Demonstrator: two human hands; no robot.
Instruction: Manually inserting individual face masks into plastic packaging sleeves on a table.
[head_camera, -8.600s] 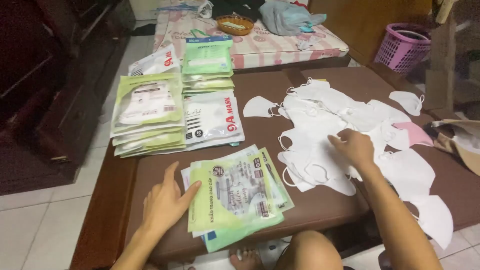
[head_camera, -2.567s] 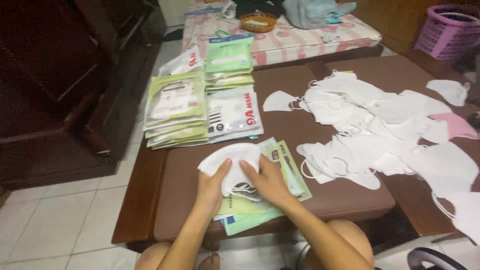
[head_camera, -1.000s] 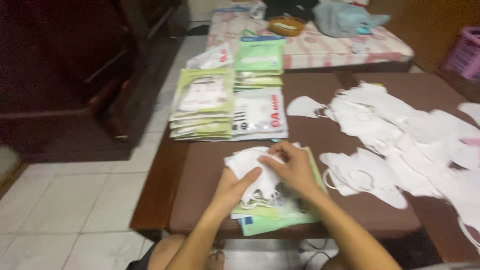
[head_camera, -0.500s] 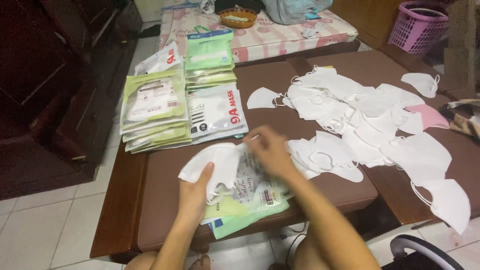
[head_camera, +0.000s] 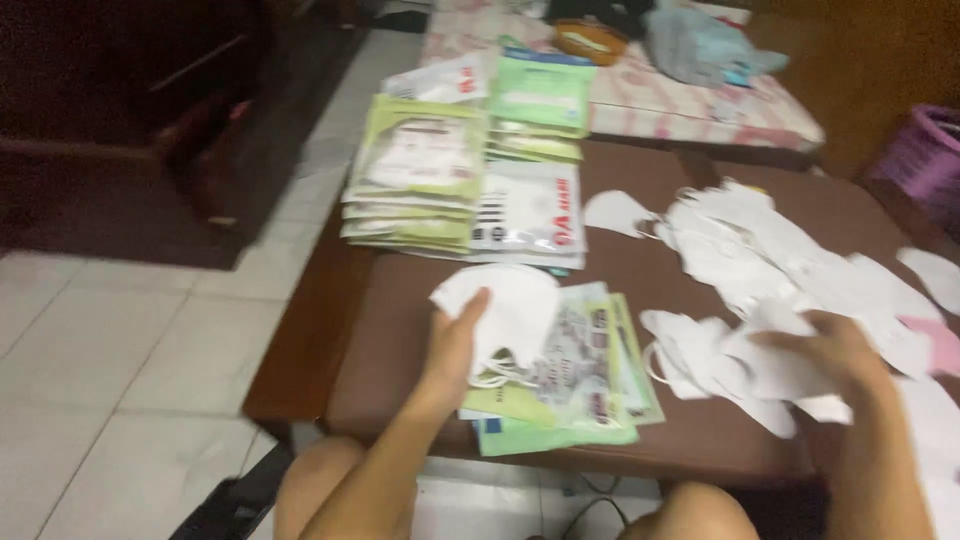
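Observation:
My left hand (head_camera: 455, 345) grips a small stack of folded white face masks (head_camera: 505, 305) and holds it over a pile of green and white flat packets (head_camera: 580, 385) at the table's near edge. My right hand (head_camera: 830, 355) lies fingers spread on the big heap of loose white masks (head_camera: 790, 280) at the right, touching one mask there; whether it grips one is blurred. One single white mask (head_camera: 615, 212) sits apart between the heap and the stacked packets.
Tall stacks of green and white packaged masks (head_camera: 450, 175) fill the back left of the brown table (head_camera: 330, 300). A pink mask (head_camera: 940, 345) lies at the right edge. Beyond are a patterned bed (head_camera: 690, 95), a purple basket (head_camera: 925, 150), and dark furniture (head_camera: 110, 110) at the left.
My right hand has left the mask stack and moved right onto the loose mask heap. My left hand keeps holding the stack over the packets.

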